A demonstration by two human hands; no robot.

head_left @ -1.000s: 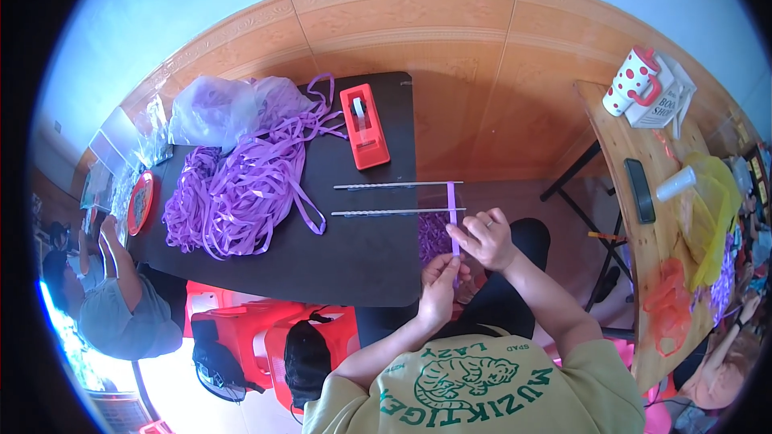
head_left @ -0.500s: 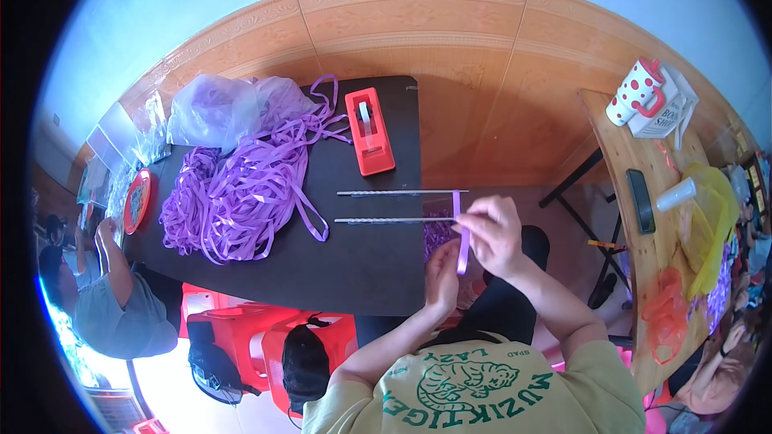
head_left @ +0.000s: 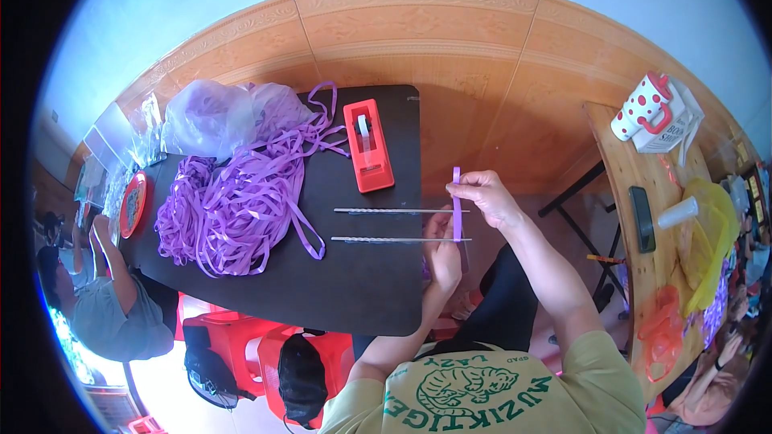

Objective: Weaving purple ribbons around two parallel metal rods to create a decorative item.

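Two thin metal rods lie parallel on the dark table, their right ends sticking out past its edge. A narrow purple ribbon crosses both rods near those ends. My right hand is closed in a pinch on the ribbon, beyond the far rod; a short end shows above the fingers. Below the rods, close beside the ribbon, is my left hand, fingers pointing up and partly hidden by the rods. Whether it grips the ribbon cannot be made out.
On the dark table are a heap of purple ribbon, a plastic bag, a red tape dispenser and a red plate. A wooden table at right holds a phone and dotted cup. People sit at both sides.
My right hand has moved away from me, from the near rod to beyond the far rod, drawing the ribbon up. My left hand has moved up under the rods. The view has shifted slightly.
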